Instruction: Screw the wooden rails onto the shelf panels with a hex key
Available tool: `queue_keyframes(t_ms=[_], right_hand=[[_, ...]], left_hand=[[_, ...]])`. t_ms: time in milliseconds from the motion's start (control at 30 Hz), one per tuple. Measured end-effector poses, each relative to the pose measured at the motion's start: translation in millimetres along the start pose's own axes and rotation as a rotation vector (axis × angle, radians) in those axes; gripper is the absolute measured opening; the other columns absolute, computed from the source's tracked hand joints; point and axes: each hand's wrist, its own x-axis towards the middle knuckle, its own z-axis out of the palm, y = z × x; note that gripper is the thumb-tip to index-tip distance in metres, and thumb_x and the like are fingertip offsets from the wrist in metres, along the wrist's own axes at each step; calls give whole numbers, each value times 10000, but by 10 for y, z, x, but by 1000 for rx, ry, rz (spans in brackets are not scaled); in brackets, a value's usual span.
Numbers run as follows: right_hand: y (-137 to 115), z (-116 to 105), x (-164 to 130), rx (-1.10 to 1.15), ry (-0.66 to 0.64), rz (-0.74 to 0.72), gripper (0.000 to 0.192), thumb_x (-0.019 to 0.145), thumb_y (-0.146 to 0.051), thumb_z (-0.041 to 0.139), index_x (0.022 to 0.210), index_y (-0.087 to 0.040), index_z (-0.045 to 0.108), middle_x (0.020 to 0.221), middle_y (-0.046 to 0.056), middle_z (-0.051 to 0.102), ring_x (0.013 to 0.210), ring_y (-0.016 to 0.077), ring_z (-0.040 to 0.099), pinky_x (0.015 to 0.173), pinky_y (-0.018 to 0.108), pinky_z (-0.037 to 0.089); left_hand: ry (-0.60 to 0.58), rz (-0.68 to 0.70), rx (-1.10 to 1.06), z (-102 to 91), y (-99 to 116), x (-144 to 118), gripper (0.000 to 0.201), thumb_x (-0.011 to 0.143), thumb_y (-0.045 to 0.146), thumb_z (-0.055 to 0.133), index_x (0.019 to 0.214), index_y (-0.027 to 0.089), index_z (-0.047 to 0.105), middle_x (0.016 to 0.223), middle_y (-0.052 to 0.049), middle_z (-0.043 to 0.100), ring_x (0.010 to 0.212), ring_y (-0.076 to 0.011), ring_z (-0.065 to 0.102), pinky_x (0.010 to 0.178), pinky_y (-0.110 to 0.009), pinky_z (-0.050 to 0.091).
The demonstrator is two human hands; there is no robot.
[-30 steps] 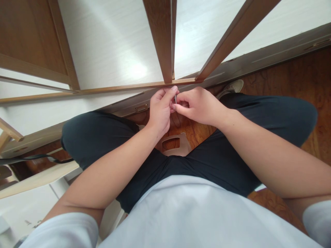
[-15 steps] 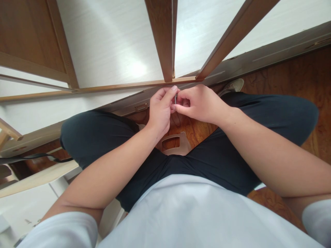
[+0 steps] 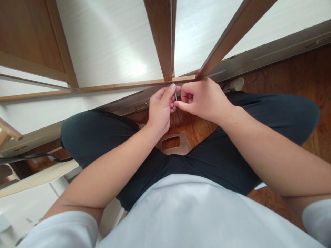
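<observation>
I pinch a thin metal pin (image 3: 176, 96) between my left hand (image 3: 160, 109) and right hand (image 3: 203, 100), fingers closed on it, just below the wooden rail (image 3: 116, 86).

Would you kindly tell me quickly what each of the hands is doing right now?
Left hand: closed, fingertips pinching a thin metal pin.
Right hand: closed, pinching the same thin metal pin.

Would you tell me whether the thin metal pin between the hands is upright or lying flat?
Upright: the thin metal pin stands near-vertical.
</observation>
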Motion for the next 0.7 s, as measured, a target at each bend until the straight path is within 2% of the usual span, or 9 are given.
queue_keyframes(t_ms=[333, 700], right_hand=[[4, 15, -27, 11, -35, -61, 200, 851, -397, 672, 808, -205, 638, 756, 39, 648, 695, 194, 560, 645, 316, 312], [-9, 0, -18, 10, -39, -39, 179, 854, -384, 666, 823, -211, 630, 770, 45, 649, 699, 203, 562, 654, 329, 337]], left_hand=[[-7, -21, -28, 24, -18, -31, 290, 865, 434, 742, 779, 169, 662, 602, 55, 456, 448, -13, 395, 425, -154, 275], [-29, 12, -36, 1, -33, 32, 301, 845, 446, 764, 794, 167, 665, 608, 49, 461, 473, -19, 393, 438, -158, 282]])
